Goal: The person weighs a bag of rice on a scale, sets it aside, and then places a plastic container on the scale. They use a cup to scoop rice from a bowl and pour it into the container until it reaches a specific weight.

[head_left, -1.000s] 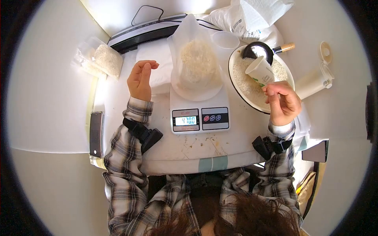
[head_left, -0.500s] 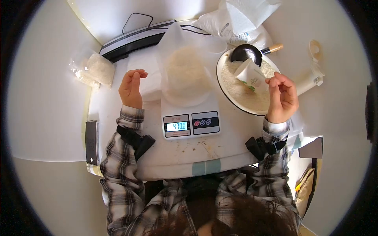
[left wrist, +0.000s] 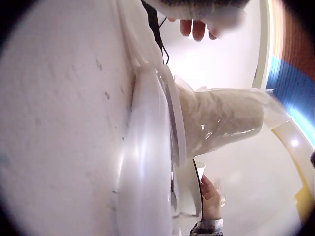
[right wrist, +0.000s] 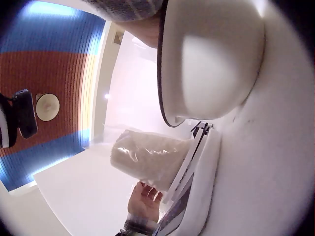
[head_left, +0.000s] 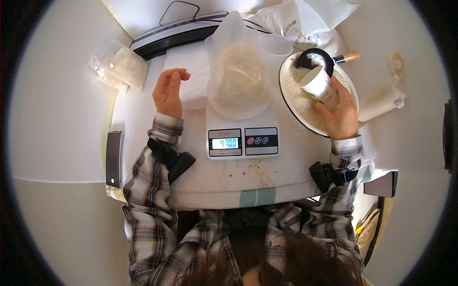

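My right hand (head_left: 345,118) grips a white paper cup (head_left: 320,87) with green print, thumb on one side and fingers on the other. The cup tilts over a white, dark-rimmed bowl (right wrist: 216,69) of rice-like grains (head_left: 296,97). A black scoop (head_left: 312,59) with a wooden handle lies in the bowl. To the left, a clear plastic bag (head_left: 241,76) of the grains stands on a white kitchen scale (head_left: 242,153), whose display reads 470.0. Beside that bag my left hand (head_left: 168,93) hovers, holding nothing, its fingers loosely bent.
Two small bags of grains (head_left: 128,67) lie at the left, above a phone (head_left: 114,159). A long black-and-silver appliance (head_left: 176,39) and a large white sack (head_left: 300,28) stand at the back. An open white bottle (head_left: 381,102) lies right of the bowl.
My right hand has gone from fingertips near the cup's base to a grip around its side. The left hand keeps its pose beside the bag. The scale reading stays at 470.0.
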The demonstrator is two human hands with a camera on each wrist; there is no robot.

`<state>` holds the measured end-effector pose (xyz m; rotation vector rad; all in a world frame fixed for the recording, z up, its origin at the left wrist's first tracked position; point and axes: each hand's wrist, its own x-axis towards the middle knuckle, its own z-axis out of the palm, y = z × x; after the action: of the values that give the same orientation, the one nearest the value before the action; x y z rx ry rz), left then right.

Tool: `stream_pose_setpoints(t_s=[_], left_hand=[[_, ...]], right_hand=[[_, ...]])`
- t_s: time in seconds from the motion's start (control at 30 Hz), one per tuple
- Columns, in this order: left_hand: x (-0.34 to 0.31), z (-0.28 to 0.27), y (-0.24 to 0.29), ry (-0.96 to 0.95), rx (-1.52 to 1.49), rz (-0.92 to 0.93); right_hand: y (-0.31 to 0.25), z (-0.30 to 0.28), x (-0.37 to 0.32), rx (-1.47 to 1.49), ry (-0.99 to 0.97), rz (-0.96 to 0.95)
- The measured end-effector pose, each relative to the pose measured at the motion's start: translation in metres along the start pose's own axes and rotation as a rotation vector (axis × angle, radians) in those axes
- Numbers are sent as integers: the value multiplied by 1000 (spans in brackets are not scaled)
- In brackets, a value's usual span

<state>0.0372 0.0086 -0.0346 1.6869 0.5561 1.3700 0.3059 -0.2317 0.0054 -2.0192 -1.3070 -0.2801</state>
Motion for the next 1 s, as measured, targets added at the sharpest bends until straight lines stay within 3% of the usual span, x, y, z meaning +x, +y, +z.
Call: stream_pose_setpoints(t_s=[0.23,0.4,0.73,0.8,0.9,1.0], left_hand=[[0,-1,-1,-27,-16,-10],[-1,0,-1,-23,-7,-16],[-1,0,-3,-13,9,-34],[-1,0,-1,-18,12,-28],[-1,1,-1,-20,9,-27],[-1,1,-3,-18,2,-29]], right_hand=[[-2,-1,1,6,7,-2],[0,-1,1,28,117,-132],[-1,-8,1,170,150,-40],[-5,-7,0,200,95,71],[-10,-7,0,211,26,91],[-4,-3,0,94,16,-41]])
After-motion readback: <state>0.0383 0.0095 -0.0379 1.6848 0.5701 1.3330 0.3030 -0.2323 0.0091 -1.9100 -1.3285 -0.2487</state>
